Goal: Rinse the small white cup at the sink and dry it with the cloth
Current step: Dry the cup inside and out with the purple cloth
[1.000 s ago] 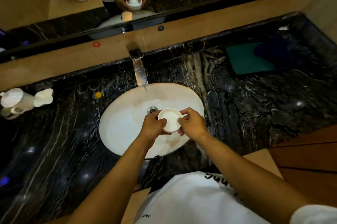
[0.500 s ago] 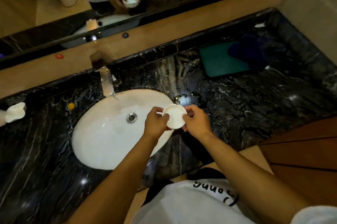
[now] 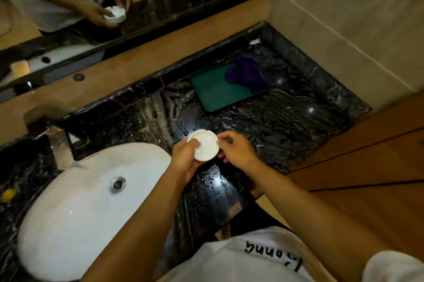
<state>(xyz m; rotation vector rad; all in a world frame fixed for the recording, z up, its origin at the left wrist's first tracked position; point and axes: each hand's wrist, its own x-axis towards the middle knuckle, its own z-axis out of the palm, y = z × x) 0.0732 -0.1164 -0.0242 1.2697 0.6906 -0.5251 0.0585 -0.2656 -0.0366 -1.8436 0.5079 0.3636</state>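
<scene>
The small white cup (image 3: 205, 145) is held between both hands over the wet black marble counter (image 3: 286, 125), just right of the white oval sink (image 3: 75, 208). My left hand (image 3: 185, 160) grips its left side, thumb on the rim. My right hand (image 3: 236, 149) pinches the right edge. The cup's round pale face points up at the camera. A purple cloth (image 3: 246, 74) lies crumpled on a green tray (image 3: 213, 91) at the back of the counter, beyond the hands.
The metal faucet (image 3: 57, 144) stands behind the sink at left. A mirror (image 3: 103, 6) along the back wall reflects the hands and cup. A tiled wall closes the right end of the counter; a wooden panel (image 3: 367, 155) sits at lower right.
Both hands carried the cup rightward, out from over the basin under the faucet to above the counter. The view swung right, bringing the tray and cloth nearer the centre.
</scene>
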